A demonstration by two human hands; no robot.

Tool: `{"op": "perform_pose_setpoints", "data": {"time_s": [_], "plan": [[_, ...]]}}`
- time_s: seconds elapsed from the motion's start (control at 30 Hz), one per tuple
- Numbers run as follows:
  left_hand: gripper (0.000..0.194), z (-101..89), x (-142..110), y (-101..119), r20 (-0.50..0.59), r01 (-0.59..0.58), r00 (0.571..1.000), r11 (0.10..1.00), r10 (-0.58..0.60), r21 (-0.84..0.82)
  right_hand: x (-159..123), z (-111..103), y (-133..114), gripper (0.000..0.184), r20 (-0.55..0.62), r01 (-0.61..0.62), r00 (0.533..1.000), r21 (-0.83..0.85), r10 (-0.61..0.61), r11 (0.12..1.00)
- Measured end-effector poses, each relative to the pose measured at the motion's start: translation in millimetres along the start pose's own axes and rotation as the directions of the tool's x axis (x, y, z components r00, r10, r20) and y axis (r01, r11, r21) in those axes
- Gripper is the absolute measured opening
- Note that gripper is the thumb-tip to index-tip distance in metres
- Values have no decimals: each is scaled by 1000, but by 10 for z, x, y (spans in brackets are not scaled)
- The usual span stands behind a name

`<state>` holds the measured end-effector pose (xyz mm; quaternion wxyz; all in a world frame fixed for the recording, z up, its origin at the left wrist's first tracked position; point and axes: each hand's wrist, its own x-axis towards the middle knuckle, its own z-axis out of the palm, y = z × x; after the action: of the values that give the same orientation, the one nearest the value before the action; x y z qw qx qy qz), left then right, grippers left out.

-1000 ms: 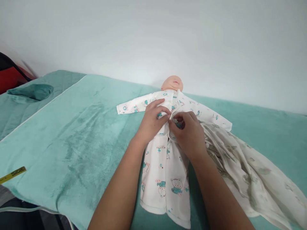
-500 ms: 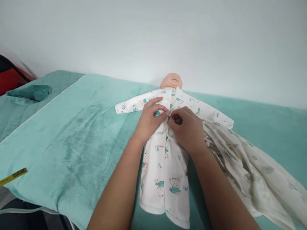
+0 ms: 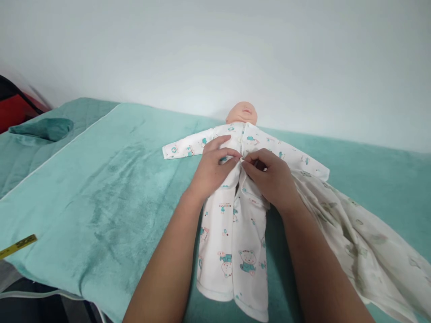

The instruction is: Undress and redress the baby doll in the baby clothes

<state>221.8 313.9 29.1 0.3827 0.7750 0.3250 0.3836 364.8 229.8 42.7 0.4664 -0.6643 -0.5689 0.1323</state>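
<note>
A baby doll (image 3: 241,113) lies on its back, its head toward the wall and both sleeves spread sideways. It wears a white baby jacket (image 3: 257,138) with teal animal prints and matching white trousers (image 3: 222,244). My left hand (image 3: 215,166) rests on the jacket's chest, thumb and forefinger pinched on one front edge. Opposite it, my right hand (image 3: 271,177) pinches the other front edge, fingers curled. The fingertips of both hands meet at the middle of the front opening. Whatever small fastening lies between them is hard to make out. Below the hands, the jacket fronts part slightly.
A cream printed cloth (image 3: 360,229) lies crumpled to the right of the doll. Teal plush bedding (image 3: 111,193) covers the surface up to the white wall (image 3: 215,54). At left are a yellow strip (image 3: 18,246), a white cable (image 3: 40,294) and a red-and-black item (image 3: 15,110).
My right hand has shifted slightly right with its front edge of the jacket. The jacket's upper fronts lie closer together. My left hand has barely moved.
</note>
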Motion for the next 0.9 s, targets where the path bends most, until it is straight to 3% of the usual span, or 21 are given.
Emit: {"op": "perform_pose_setpoints", "data": {"time_s": [0.2, 0.37, 0.57, 0.67, 0.77, 0.9], "plan": [[20, -11, -2, 31, 44, 4, 999, 999, -6, 35, -1, 69, -32, 8, -60, -42, 997, -65, 38, 997], [21, -3, -2, 26, 42, 5, 999, 999, -6, 43, 6, 144, 5, 7, -206, -69, 977, -90, 49, 994], [5, 12, -20, 45, 9, -8, 1000, 999, 8, 48, 2, 133, 21, 5, -222, -156, 962, 20, 156, 988], [15, 28, -32, 50, 0, -31, 1000, 996, 32, 89, -4, 127, 17, 7, -205, -223, 947, 138, 248, 965], [11, 42, -37, 44, -9, -31, 999, 994, 32, 107, -12, 145, 14, 8, -210, -251, 930, 237, 301, 939], [9, 40, -16, 36, -55, 16, 998, 999, -17, -32, -15, 174, 16, 9, -289, -250, 902, 255, 320, 934]]}}
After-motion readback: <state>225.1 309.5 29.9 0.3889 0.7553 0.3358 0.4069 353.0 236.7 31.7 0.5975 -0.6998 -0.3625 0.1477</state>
